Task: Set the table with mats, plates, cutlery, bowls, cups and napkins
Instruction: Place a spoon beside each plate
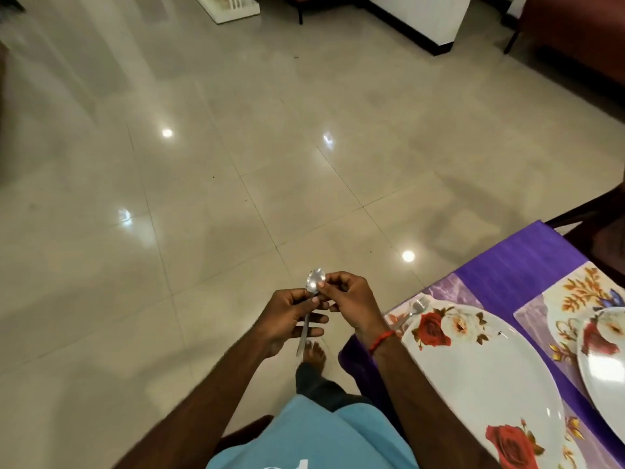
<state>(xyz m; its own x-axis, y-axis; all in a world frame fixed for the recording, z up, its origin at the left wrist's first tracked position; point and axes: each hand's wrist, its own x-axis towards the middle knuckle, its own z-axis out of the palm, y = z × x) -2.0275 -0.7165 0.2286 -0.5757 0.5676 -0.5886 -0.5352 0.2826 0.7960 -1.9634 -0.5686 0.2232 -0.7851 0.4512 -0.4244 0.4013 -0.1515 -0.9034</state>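
- Two glossy white oval plates with red rose prints [483,367] [605,370] are being shown.
- Two lilac floral placemats [443,288] [575,291] are being shown.
- One silver metal fork [414,308] is being shown.
- One shiny metal spoon [315,278] is being held.
- Two bare hands, left [291,316] and right [351,299], are being shown.

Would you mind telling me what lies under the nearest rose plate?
A placemat peeks out round the plate, lying on the purple tablecloth. The mat's middle is hidden by the plate.
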